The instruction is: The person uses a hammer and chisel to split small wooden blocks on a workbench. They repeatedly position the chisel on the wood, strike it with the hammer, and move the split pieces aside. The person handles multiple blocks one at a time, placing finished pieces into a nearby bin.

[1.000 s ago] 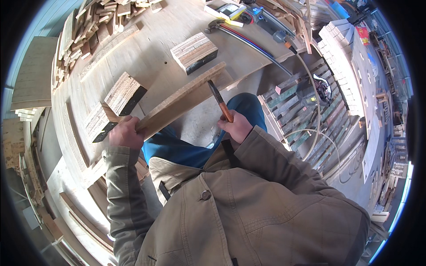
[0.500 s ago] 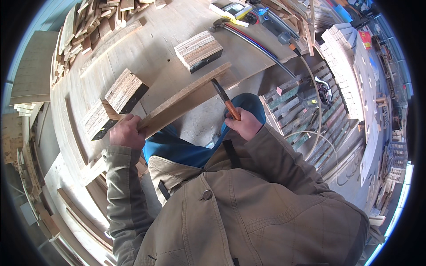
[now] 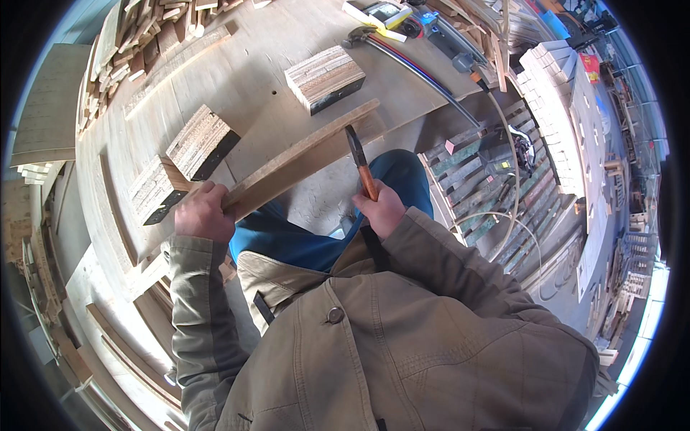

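Note:
My left hand (image 3: 205, 212) is closed round the near left end of a long narrow wooden board (image 3: 305, 169), which slants up to the right along the worktable's edge. In my closed right hand (image 3: 382, 209) is a hand tool with a dark metal blade and an orange-brown handle (image 3: 368, 182). Its dark tip meets or overlaps the board's side near the far end; whether it touches, I cannot tell. Close to my left hand stand two layered wood blocks, one nearer (image 3: 158, 191) and one behind (image 3: 203, 142). A third block (image 3: 325, 77) sits beyond the board.
On the plywood worktable (image 3: 251, 115), a claw hammer (image 3: 363, 34) lies at the far right near a long metal bar (image 3: 431, 82). Wood strips are heaped (image 3: 144, 43) at the far left. A slatted pallet (image 3: 496, 172) and a pale hose (image 3: 515, 208) lie to the right.
My right hand has shifted a little left, and the tool in it now stands more upright. The board and my left hand stay nearly in place.

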Action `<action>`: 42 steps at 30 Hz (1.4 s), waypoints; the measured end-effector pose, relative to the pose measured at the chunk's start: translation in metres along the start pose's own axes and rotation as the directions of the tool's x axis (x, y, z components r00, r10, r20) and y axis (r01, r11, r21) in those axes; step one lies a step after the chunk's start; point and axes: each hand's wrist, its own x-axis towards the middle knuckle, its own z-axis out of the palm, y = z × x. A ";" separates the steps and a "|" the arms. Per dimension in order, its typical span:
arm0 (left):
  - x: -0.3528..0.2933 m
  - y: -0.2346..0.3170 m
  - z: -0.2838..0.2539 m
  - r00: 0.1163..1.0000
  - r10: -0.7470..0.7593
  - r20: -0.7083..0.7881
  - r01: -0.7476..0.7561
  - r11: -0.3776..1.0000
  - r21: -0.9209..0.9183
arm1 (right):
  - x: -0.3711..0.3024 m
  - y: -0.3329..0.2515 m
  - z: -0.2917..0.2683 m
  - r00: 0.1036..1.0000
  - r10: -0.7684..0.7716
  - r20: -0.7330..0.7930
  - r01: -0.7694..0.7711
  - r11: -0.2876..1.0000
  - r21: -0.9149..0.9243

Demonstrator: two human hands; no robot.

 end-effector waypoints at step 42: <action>-0.004 0.007 -0.003 0.998 -0.057 0.019 0.057 0.998 0.005 | 0.011 -0.028 -0.085 0.990 -0.101 0.098 0.138 0.840 -0.525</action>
